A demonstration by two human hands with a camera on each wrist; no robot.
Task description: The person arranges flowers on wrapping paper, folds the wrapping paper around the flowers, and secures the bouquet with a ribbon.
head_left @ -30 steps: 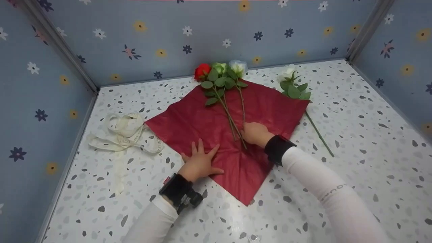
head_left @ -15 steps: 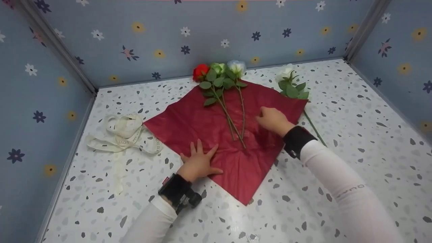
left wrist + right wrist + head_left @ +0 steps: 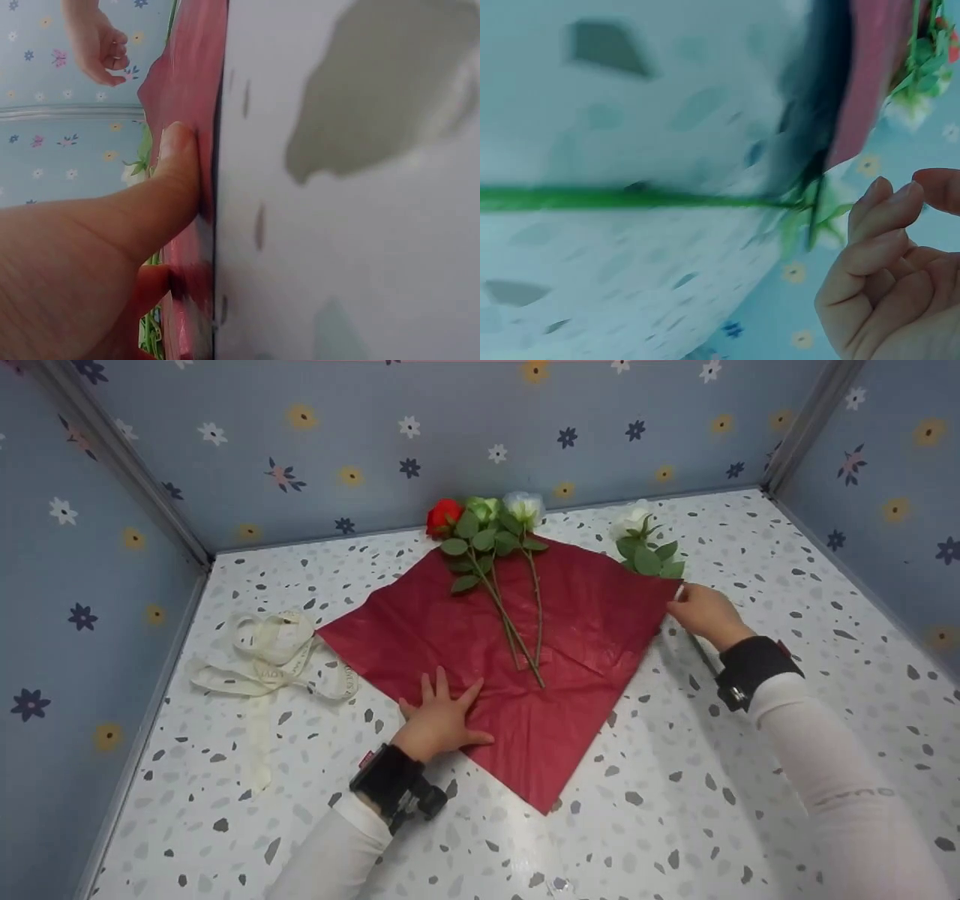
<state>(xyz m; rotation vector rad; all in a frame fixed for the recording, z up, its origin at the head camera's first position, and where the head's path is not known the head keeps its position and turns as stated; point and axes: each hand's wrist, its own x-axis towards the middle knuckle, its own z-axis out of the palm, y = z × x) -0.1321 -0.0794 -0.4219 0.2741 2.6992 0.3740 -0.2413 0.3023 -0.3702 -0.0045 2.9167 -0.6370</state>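
Observation:
A dark red sheet of wrapping paper [image 3: 465,619] lies diamond-shaped on the table. My left hand [image 3: 437,726] rests on its lower left edge with fingers spread; in the left wrist view the thumb [image 3: 176,154] lies against the paper. Across the sheet lie a red rose [image 3: 444,517], a green rose [image 3: 482,510] and a pale bluish-white rose [image 3: 523,508], stems crossing. Beside the paper's right corner is my right hand [image 3: 709,615], fingers loosely curled, holding nothing visible in the right wrist view. A white rose [image 3: 632,520] lies partly under that corner, its green stem [image 3: 630,199] near the hand.
To the left, a cream printed ribbon [image 3: 274,679] lies in loose loops on the speckled white table [image 3: 480,840]. Flower-patterned panels [image 3: 465,427] stand along the back and both sides.
My right hand has left the rose stems and moved right, over the paper, to its right corner. My left hand has stayed in place.

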